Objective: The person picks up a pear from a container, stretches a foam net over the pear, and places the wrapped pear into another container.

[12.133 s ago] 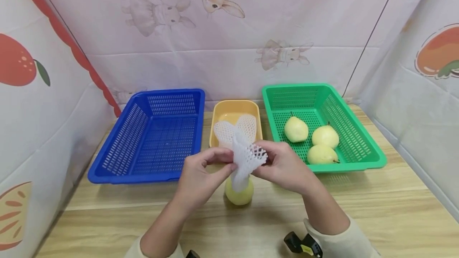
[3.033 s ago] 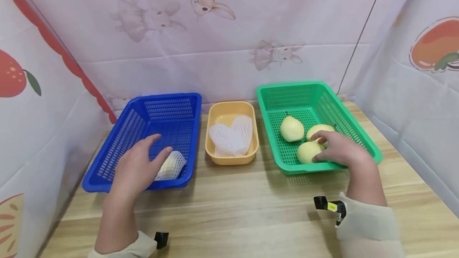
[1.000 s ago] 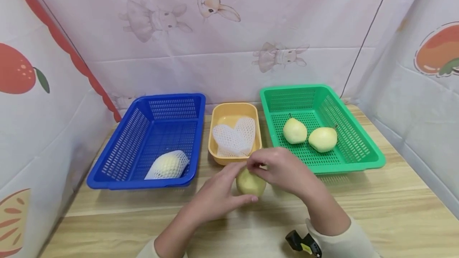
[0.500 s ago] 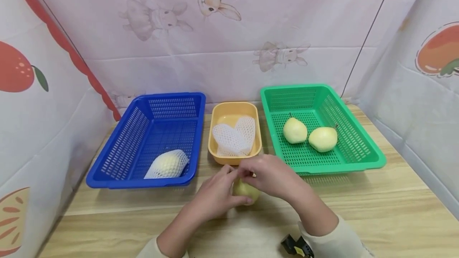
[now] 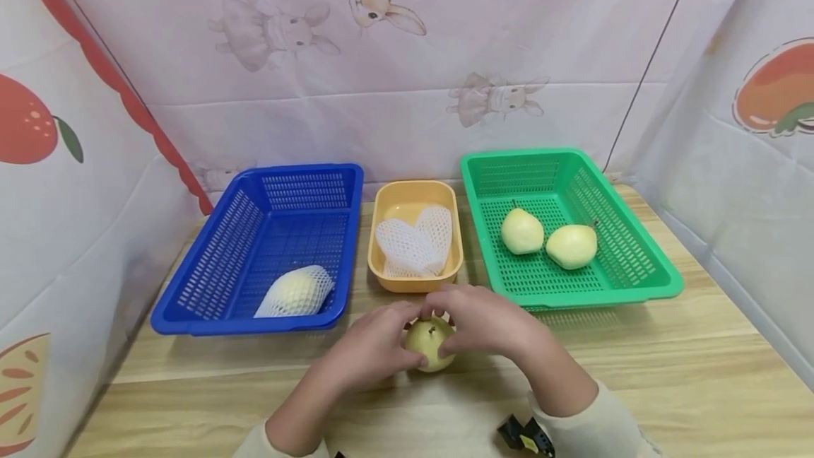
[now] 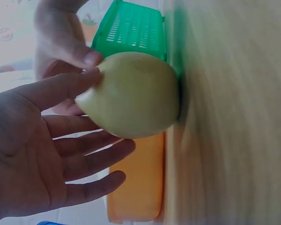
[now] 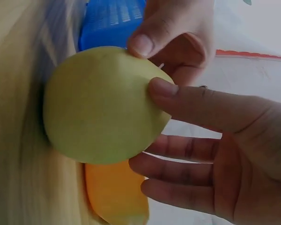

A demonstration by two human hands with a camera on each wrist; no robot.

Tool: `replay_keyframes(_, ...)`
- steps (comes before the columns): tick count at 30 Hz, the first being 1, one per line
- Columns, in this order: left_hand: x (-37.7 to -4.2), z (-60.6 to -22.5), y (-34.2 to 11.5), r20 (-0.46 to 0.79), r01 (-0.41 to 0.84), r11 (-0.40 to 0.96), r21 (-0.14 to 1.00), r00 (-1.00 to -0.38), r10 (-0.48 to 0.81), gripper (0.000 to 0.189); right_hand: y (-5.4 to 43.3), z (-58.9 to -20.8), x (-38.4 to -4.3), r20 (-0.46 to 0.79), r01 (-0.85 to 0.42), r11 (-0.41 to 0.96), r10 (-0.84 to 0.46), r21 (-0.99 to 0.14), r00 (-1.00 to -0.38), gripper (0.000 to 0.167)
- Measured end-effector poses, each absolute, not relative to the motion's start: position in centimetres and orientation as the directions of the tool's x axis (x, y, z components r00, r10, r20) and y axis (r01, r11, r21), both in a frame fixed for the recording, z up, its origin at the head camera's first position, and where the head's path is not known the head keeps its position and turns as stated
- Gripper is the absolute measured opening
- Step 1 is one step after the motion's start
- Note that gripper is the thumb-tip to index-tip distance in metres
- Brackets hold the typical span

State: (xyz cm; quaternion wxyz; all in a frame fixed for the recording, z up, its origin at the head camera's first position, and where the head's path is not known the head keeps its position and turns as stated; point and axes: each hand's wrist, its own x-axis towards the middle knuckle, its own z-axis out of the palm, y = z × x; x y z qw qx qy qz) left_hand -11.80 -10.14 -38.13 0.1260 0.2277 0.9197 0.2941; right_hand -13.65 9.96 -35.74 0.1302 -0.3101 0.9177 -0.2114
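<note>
A yellow-green pear stands upright on the table, its short stem pointing up. My left hand holds it from the left, thumb at the near side and fingers behind. From the right, my right hand grips its upper part the same way. Both thumbs press near the top of the pear in the left wrist view. The right wrist view shows the right hand's lower fingers spread along the far side of the pear.
Behind the hands is a yellow tray with white foam net sleeves. At left, a blue basket contains a pear in a foam net. The green basket at right has two bare pears.
A netted pear now lies in the blue basket, and a pear has left the green basket for the table. Lately the right fingers have opened from the stem and spread round the pear.
</note>
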Motion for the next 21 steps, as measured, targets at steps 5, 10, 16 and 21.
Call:
replay_keyframes(5, -11.9, -38.0, -10.7, -0.076, 0.356, 0.709, 0.608, -0.863, 0.499, 0.052, 9.3, -36.4, -13.7, -0.044, -0.556, 0.698, -0.64, -0.451, -0.767, 0.039)
replay_keyframes(10, -11.6, -38.6, -10.8, -0.031, 0.384, 0.744, 0.547, -0.878, 0.477, 0.057, 9.6, -36.0, -14.0, -0.067, -0.527, 0.675, -0.646, -0.517, -0.761, 0.038)
replay_keyframes(16, -11.2, -38.9, -10.5, -0.007, 0.4, 0.785, 0.473, -0.889, 0.458, 0.062, 10.6, -35.1, -15.5, 0.153, -0.566, 0.677, -0.569, -0.47, -0.808, 0.028)
replay_keyframes(21, -11.1, -38.9, -10.3, 0.006, 0.402, 0.795, 0.454, -0.894, 0.448, 0.064, 10.2, -35.7, -17.1, 0.332, -0.622, 0.744, -0.538, -0.245, -0.775, 0.013)
